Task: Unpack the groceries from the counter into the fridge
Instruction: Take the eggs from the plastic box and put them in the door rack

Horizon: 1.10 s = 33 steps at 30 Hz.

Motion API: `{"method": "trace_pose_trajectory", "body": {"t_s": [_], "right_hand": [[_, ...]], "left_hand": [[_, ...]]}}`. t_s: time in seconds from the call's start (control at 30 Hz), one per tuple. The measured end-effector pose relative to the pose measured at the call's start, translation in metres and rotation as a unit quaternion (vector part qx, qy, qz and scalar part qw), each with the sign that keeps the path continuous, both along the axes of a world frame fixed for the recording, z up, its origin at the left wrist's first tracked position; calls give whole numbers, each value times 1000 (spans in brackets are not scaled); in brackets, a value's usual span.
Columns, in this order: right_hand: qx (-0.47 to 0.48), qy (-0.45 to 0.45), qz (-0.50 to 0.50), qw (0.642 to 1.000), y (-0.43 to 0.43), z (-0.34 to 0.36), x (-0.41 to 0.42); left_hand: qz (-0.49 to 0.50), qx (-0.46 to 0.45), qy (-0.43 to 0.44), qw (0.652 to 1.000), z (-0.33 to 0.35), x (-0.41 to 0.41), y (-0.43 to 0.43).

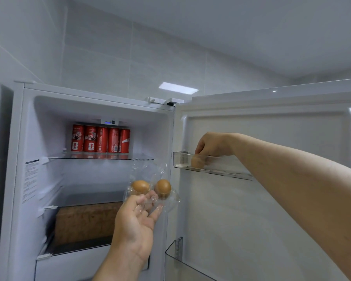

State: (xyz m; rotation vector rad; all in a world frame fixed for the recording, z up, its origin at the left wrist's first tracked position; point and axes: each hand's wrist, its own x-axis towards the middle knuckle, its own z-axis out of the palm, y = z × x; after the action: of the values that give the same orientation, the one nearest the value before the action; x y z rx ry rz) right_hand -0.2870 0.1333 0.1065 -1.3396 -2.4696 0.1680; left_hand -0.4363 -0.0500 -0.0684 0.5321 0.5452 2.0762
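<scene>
Both hands are occupied at the open fridge: the left hand (138, 218) is held palm-up beneath a clear egg carton (171, 202), with its fingers curled up round the near edge. The right hand (212, 146) is reached over the lip of the upper door bin (227, 168), with its fingers curled down round a single egg (198, 162). Two brown eggs (163, 188) are seated side by side in the carton, which is carried in front of the fridge opening, below and left of the bin. Through the bin wall the single egg is only dimly seen, so it cannot be told whether it already rests on the bin floor. The step in hand is judged to be the setting-down of this egg. It is best done slowly: the egg should be lowered until the floor is felt and released only once it is steady, since a round egg may roll along the narrow tray. The carton should be kept level meanwhile, as the thin plastic could flex and tip its contents. Red cans (100, 138) on the top shelf and a brown box (85, 222) lower down are well apart and need no attention.
</scene>
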Motion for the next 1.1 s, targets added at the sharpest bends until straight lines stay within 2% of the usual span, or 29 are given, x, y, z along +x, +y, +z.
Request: {"method": "trace_pose_trajectory", "body": {"t_s": [0.17, 0.23, 0.27, 0.33, 0.4, 0.43, 0.5, 0.57, 0.6, 0.7, 0.93, 1.1], "right_hand": [[12, -12, 12, 1000, 1, -4, 0], [13, 15, -1, 1000, -6, 1, 1], [38, 61, 3, 997, -13, 6, 0], [170, 156, 48, 972, -34, 11, -5], [275, 181, 120, 936, -70, -1, -15], [279, 157, 156, 935, -87, -14, -20], [214, 41, 192, 957, -108, -44, -28], [153, -85, 171, 969, -106, -69, -34], [141, -118, 160, 970, -102, -77, -37], [142, -117, 150, 971, -93, -88, -43], [104, -140, 144, 974, -99, -83, -51], [114, -100, 130, 980, -97, -82, -50]], "left_hand": [[-4, -1, -1, 1000, 0, 3, -4], [-9, -2, -1, 1000, -1, 4, -4], [-11, -1, -2, 1000, 0, 5, -4], [-13, 4, -3, 1000, 0, 5, -3], [-12, 5, -3, 1000, -1, 5, -3], [-10, 5, -4, 1000, -2, 5, -3], [-11, 9, -2, 1000, -5, 4, -4], [-16, 13, -8, 1000, -7, 4, -4], [-16, 11, -17, 1000, -8, 4, -5], [-16, 8, -40, 999, -8, 5, -8], [-2, 2, -31, 1000, -10, 6, -11], [-7, -10, -9, 1000, -10, 11, -9]]}}
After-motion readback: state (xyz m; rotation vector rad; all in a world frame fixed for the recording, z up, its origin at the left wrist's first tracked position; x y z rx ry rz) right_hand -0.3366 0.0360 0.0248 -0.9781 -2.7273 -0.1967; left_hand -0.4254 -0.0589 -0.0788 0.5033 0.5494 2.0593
